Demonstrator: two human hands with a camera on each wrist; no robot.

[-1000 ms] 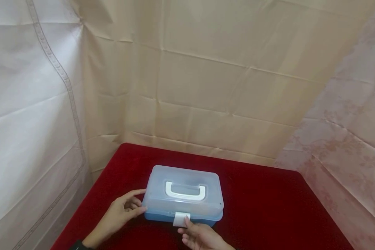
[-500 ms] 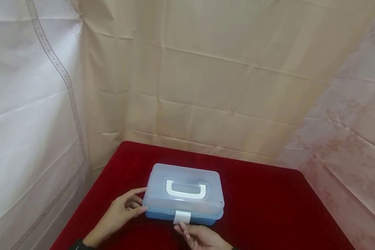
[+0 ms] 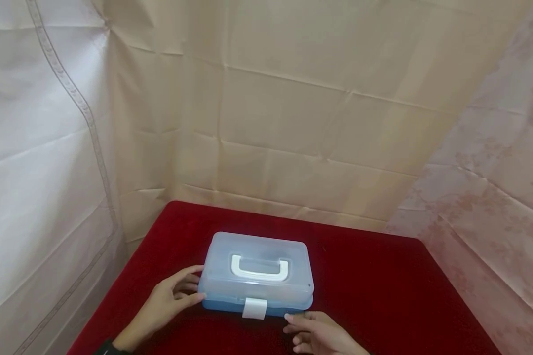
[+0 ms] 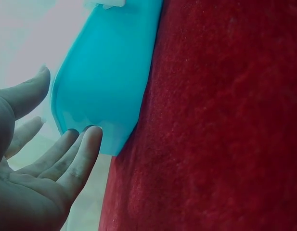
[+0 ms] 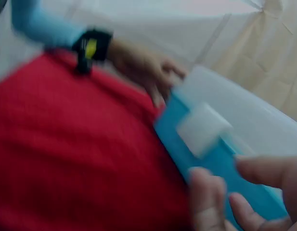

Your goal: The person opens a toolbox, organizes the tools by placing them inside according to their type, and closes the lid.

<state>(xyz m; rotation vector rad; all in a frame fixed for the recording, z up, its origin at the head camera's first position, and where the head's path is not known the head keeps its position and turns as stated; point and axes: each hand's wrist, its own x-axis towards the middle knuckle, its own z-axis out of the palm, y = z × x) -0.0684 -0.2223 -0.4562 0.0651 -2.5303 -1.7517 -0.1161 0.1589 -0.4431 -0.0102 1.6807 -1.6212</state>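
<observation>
A plastic case (image 3: 256,245) with a clear lid and blue base lies on the red cloth, its lid down. A white handle (image 3: 258,275) lies folded on top, and a white latch (image 3: 254,308) hangs over the front. My left hand (image 3: 173,298) rests its fingertips against the case's left end; in the left wrist view its thumb stands away from the blue base (image 4: 105,72). Near the front right corner is my right hand (image 3: 317,331), its fingers loosely bent and holding nothing. Blur in the right wrist view hides whether it touches the case.
The red cloth-covered table (image 3: 373,286) extends right of and behind the case. Pale curtains (image 3: 293,123) hang close behind the table and along both sides.
My right hand has left the latch and moved right to the case's front right corner. The left hand keeps its place at the left end.
</observation>
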